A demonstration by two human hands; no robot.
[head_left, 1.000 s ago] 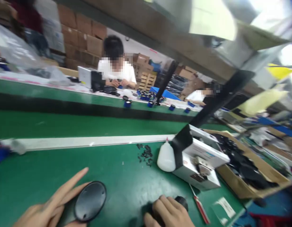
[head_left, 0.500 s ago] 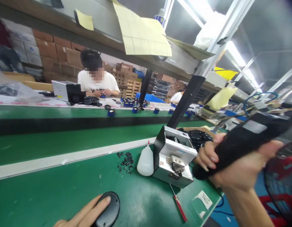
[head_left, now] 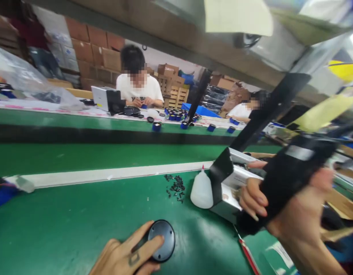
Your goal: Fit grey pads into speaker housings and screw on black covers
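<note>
My left hand [head_left: 127, 250] grips a round black housing [head_left: 166, 244] against the green bench, one finger across its flat top. Small screw holes show near the housing's rim. Higher up on the right, my right hand [head_left: 290, 206] is wrapped around a black electric screwdriver [head_left: 290, 172] with a pale label. The tool slants, its lower end in front of a silver and black screw feeder [head_left: 226, 191], and its tip cannot be made out. To the feeder's left stands a white squeeze bottle [head_left: 202, 190] with a red tip. Small black screws [head_left: 176, 185] lie scattered beside the bottle.
A red-handled screwdriver [head_left: 247, 254] and a small plastic bag [head_left: 279, 256] lie at the lower right. A blue part [head_left: 6, 193] sits at the left edge. Overhead runs a shelf beam [head_left: 165, 42]. Across the line a co-worker [head_left: 140, 88] handles a blue part.
The view has swung to the right or turned, shifting the bench. More of my left hand and the round housing shows. The electric screwdriver stays in my right hand, now overlapping the screw feeder.
</note>
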